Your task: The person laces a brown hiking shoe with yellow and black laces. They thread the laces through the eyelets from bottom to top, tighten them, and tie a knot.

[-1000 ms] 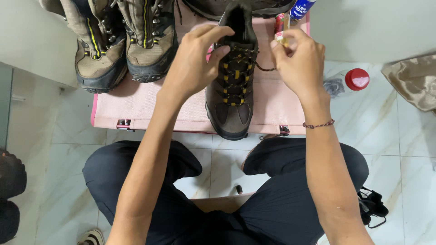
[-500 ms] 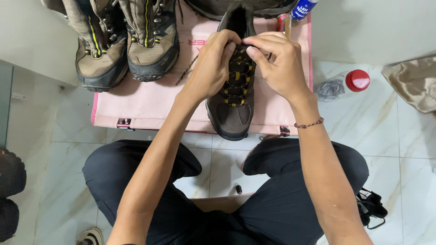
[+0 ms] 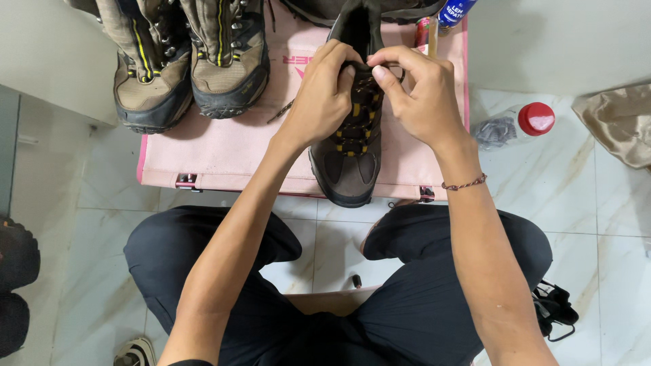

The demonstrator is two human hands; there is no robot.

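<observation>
Landmark: the pink mat on the tiled floor, everything placed relative to it.

Far left, off the mat: dark shoes at the frame edge, partly cut off. On the mat's left half: pair of tan hiking boots with yellow stripes, toes pointing toward the seated person, untouched. A loose lace end lay on the mat just right of them.

Mat centre-right: the brown boot with yellow lace loops, toe hanging just over the mat's near edge. Left hand was closed around the boot's upper at the lace area, fingers pinching. Right hand was closed too, thumb and forefinger pinching the lace at the top eyelets, a small loop visible there.

Change over the last second: hands were apart, right hand out past the boot's side with lace pulled clear; half a second later they had converged; now both sat tight together at the top of the lacing. My read: slack taken up, work moved to threading or knotting at the upper eyelets. Can't tell which.

Mat's far right corner: a blue-labelled tube, partly cropped. Right of the mat, on the floor: clear bottle with red cap, lying on its side, then a tan cloth.
</observation>
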